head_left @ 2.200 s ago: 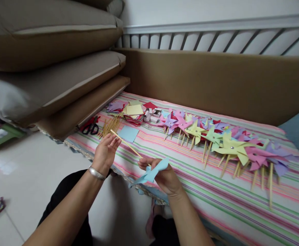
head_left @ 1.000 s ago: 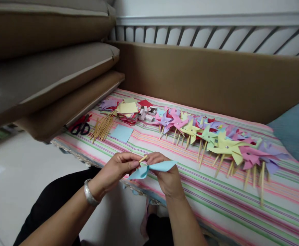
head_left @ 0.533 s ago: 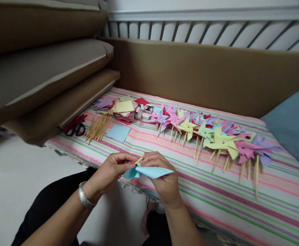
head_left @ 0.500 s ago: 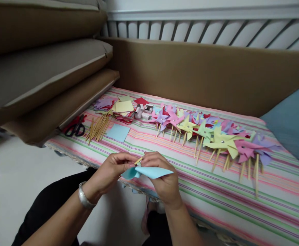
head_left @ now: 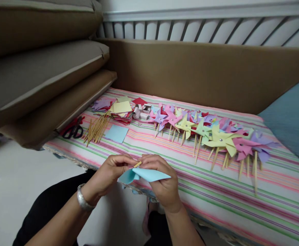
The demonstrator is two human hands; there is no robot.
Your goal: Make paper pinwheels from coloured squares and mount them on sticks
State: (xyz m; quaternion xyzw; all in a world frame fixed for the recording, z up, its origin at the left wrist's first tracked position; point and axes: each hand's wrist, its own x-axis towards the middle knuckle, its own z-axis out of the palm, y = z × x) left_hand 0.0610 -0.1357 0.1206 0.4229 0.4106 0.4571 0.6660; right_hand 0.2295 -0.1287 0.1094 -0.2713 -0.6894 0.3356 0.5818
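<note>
Between my hands, above the front edge of the striped cloth (head_left: 149,141), is a light-blue paper pinwheel (head_left: 154,175) with curled blades. My left hand (head_left: 113,172) pinches its left side, fingers closed near the centre. My right hand (head_left: 163,181) is closed on the other side, with a blade lying across its fingers. The end of a wooden stick (head_left: 138,164) shows between the fingertips of both hands; the rest of the stick is hidden. Exactly where paper and stick meet is covered by my fingers.
Finished pinwheels (head_left: 221,140) on sticks lie in a long row at right. Further left are loose sticks (head_left: 98,129), a blue paper square (head_left: 117,133), stacked coloured paper (head_left: 121,108), small white boxes (head_left: 141,112) and scissors (head_left: 73,130). Stacked cushions (head_left: 49,71) rise at left.
Both hands keep hold of the pinwheel and have shifted only slightly. My right fingers have moved a little closer around the stick's end. The view has moved slightly.
</note>
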